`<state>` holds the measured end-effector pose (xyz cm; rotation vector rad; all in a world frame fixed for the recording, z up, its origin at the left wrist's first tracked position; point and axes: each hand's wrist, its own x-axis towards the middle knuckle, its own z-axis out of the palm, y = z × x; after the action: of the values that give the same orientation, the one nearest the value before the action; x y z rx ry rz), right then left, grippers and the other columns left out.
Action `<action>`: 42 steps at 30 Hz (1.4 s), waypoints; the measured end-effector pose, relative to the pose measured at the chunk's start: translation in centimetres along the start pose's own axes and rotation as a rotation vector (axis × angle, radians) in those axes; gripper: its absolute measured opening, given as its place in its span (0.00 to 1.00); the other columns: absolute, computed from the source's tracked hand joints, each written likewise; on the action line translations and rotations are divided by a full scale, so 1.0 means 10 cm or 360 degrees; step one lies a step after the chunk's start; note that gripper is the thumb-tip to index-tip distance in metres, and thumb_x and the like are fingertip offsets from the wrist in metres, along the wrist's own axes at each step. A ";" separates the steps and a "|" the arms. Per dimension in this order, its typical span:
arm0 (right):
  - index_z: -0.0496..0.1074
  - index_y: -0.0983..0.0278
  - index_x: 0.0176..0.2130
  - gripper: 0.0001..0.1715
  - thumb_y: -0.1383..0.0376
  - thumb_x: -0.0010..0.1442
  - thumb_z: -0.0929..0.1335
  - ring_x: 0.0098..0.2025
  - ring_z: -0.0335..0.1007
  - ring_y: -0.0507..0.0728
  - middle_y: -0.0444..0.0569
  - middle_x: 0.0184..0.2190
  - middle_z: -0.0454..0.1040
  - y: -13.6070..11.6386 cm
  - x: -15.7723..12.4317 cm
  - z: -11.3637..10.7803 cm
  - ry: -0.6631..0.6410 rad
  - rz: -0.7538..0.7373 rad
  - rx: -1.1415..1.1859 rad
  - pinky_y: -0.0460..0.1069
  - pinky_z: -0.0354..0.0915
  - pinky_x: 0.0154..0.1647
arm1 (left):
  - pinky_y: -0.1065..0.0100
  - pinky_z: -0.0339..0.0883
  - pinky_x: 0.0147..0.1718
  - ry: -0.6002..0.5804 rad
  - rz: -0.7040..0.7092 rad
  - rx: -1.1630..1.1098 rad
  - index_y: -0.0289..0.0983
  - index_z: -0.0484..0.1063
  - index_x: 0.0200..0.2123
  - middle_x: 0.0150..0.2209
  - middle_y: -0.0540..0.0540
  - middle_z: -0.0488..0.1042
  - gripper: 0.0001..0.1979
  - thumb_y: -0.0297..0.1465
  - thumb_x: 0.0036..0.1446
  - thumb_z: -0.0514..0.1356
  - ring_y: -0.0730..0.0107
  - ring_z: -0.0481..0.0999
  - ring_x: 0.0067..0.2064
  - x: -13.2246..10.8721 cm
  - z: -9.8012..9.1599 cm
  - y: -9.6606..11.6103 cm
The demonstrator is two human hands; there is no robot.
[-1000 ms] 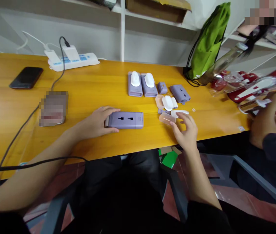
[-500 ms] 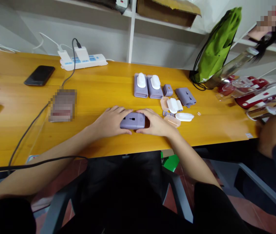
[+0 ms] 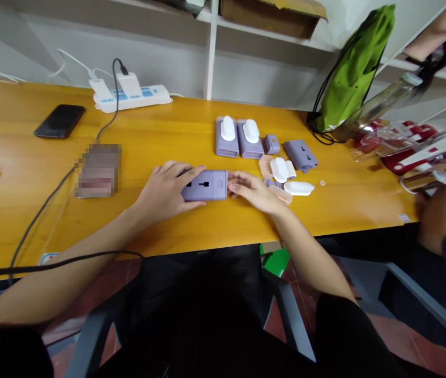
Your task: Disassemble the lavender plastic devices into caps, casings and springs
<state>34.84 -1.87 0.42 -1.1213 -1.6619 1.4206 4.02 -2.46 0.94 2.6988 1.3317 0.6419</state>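
Purple box clasped in our left hand: we should brace it; right hand curls beside its end, pinch unclear.

Beyond and left of the left hand, a black phone is laid on the desk, near a white power strip. Beyond and right of the right hand, a green bag is placed beside a bottle.
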 end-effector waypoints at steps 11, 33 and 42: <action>0.75 0.58 0.53 0.30 0.62 0.53 0.83 0.41 0.79 0.55 0.43 0.41 0.81 -0.12 0.23 0.21 -0.0024 0.0231 0.0431 0.49 0.79 0.43 | 0.42 0.70 0.61 0.0002 0.0072 0.0116 0.43 0.74 0.76 0.63 0.32 0.81 0.42 0.51 0.64 0.75 0.33 0.77 0.63 -0.01 -0.07 0.01; 0.58 0.53 0.54 0.35 0.59 0.55 0.77 0.31 0.66 0.54 0.35 0.33 0.70 -0.08 0.16 0.25 -0.0029 0.0131 0.0159 0.49 0.62 0.31 | 0.37 0.66 0.64 0.0036 0.0049 0.0057 0.47 0.73 0.77 0.65 0.32 0.79 0.39 0.50 0.67 0.72 0.31 0.74 0.65 -0.06 -0.05 0.04; 0.57 0.53 0.53 0.35 0.57 0.57 0.78 0.35 0.65 0.54 0.37 0.35 0.65 -0.03 0.13 0.33 0.0001 -0.0030 0.0203 0.50 0.62 0.34 | 0.37 0.66 0.63 0.0067 0.0061 0.0105 0.48 0.73 0.77 0.65 0.32 0.79 0.38 0.51 0.69 0.71 0.31 0.75 0.65 -0.08 -0.04 0.03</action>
<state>31.33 -2.05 0.02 -1.0316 -1.5540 1.4919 3.68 -3.36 1.12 2.7843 1.3373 0.6732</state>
